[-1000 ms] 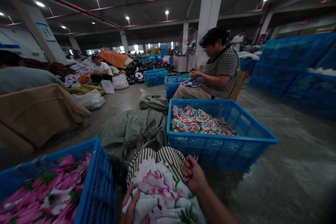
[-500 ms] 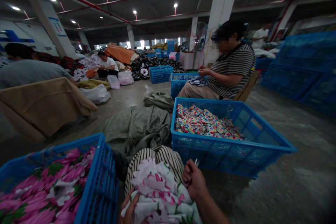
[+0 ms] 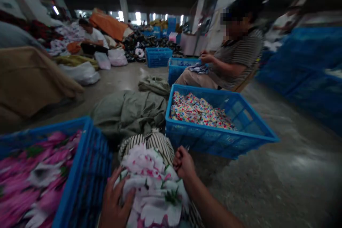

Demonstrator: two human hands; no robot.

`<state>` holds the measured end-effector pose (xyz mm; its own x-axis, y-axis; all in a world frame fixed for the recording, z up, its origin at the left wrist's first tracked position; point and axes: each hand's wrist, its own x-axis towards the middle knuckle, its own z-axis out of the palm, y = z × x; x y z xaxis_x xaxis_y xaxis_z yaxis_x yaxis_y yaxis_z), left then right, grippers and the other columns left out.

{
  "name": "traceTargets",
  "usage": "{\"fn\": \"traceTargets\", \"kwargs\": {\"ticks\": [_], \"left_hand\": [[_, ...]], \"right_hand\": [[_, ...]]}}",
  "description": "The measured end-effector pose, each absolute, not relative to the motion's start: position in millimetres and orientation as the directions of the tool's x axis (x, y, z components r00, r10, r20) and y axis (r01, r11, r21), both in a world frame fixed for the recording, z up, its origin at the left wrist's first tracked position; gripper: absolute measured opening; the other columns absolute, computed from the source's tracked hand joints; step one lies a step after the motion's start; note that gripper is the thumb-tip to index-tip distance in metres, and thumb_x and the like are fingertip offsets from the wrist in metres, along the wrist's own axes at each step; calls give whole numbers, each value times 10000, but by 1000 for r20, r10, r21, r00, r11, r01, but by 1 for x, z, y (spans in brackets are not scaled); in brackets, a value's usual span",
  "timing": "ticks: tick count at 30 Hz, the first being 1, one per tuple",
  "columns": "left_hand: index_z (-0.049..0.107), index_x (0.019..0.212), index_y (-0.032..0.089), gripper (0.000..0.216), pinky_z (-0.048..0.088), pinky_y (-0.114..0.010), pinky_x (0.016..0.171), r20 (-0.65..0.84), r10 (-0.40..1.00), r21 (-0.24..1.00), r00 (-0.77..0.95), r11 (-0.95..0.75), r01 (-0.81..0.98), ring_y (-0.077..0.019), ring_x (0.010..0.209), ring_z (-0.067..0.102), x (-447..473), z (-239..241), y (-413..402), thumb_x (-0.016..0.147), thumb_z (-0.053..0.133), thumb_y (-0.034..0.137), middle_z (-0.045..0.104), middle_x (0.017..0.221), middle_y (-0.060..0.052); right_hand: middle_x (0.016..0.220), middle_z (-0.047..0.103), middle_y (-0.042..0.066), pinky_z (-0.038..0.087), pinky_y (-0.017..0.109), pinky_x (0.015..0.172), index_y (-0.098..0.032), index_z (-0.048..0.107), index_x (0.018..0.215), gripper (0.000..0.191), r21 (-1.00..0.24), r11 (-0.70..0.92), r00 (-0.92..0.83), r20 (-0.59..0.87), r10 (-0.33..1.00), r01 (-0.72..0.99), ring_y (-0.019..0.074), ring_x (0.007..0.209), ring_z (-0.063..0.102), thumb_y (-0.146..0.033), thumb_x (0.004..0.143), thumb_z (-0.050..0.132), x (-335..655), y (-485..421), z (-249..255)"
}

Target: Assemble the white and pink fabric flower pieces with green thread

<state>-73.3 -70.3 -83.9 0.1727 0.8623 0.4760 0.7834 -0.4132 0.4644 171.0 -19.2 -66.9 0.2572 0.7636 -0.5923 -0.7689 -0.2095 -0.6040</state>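
A bunched white fabric piece with pink petals and green leaves (image 3: 152, 185) lies on my lap, over black-and-white striped cloth (image 3: 162, 144). My left hand (image 3: 116, 197) rests against its left side, fingers spread. At the fabric's upper right, my right hand (image 3: 184, 164) is closed in a fist. A small shiny metal tip pokes out above this fist; blur hides the tool's exact kind. On my left stands a blue crate (image 3: 88, 171) filled with pink, white and green fabric pieces (image 3: 34, 181).
Ahead right is another blue crate (image 3: 208, 131) with colourful patterned fabric (image 3: 199, 110). Grey-green sacking (image 3: 130, 110) covers the floor in front. Beyond the right crate sits a person in a striped shirt (image 3: 240, 57). A brown cloth-covered seat (image 3: 32, 82) is at left.
The view has tipped downward and shifted right, with blur. My left hand has spread its fingers on the fabric. My right fist stays beside the fabric.
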Motion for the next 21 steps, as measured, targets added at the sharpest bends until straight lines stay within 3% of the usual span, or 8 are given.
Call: {"fn": "traceTargets", "kwargs": {"ticks": [5, 9, 12, 15, 19, 21], "left_hand": [[443, 1170, 211, 343, 295, -512, 1025, 359, 931, 590, 73, -286, 755, -281, 1278, 301, -84, -48, -82, 832, 474, 254, 357, 1349, -110], [380, 1243, 224, 407, 230, -544, 1036, 391, 910, 619, 140, -372, 692, -303, 1306, 241, -80, -27, -71, 848, 432, 308, 312, 1387, -115], [341, 1303, 247, 550, 129, -598, 1036, 384, 844, 514, 373, -531, 674, -345, 1320, 178, -70, -27, -58, 803, 493, 420, 237, 1438, -113], [334, 1336, 270, 641, 107, -549, 1052, 327, 751, 356, 573, -660, 662, -322, 1309, 219, -61, -44, -44, 757, 549, 441, 307, 1425, -93], [434, 1289, 282, 594, 106, -453, 1074, 470, 638, 186, 611, -748, 638, -285, 1236, 361, -66, -101, -24, 742, 546, 487, 510, 1286, -79], [446, 1268, 355, 469, 100, -434, 1078, 619, 546, 127, 565, -779, 614, -248, 1203, 411, -70, -133, -15, 802, 482, 399, 616, 1134, -48]], "right_hand": [[377, 367, -128, 189, 181, 319, -205, 402, 663, 249, -621, -309, 229, -633, 740, -721, 29, 262, 264, -384, 722, 565, 177, -16, -72], [395, 380, -123, 168, 194, 316, -208, 414, 672, 250, -696, -337, 299, -623, 723, -634, 36, 271, 266, -401, 707, 568, 178, -19, -74], [403, 393, -114, 174, 202, 329, -205, 429, 651, 256, -793, -328, 397, -559, 729, -514, 40, 294, 265, -413, 707, 567, 169, -19, -70], [409, 396, -98, 225, 198, 379, -188, 437, 561, 289, -889, -292, 469, -439, 766, -353, 45, 365, 301, -378, 674, 623, 151, -17, -59], [415, 393, -82, 256, 200, 414, -176, 462, 520, 329, -955, -230, 483, -294, 825, -187, 64, 418, 319, -424, 652, 635, 124, -5, -52], [424, 383, -81, 246, 202, 411, -177, 463, 533, 334, -966, -218, 477, -257, 840, -138, 68, 422, 312, -442, 665, 619, 116, 5, -55]]}}
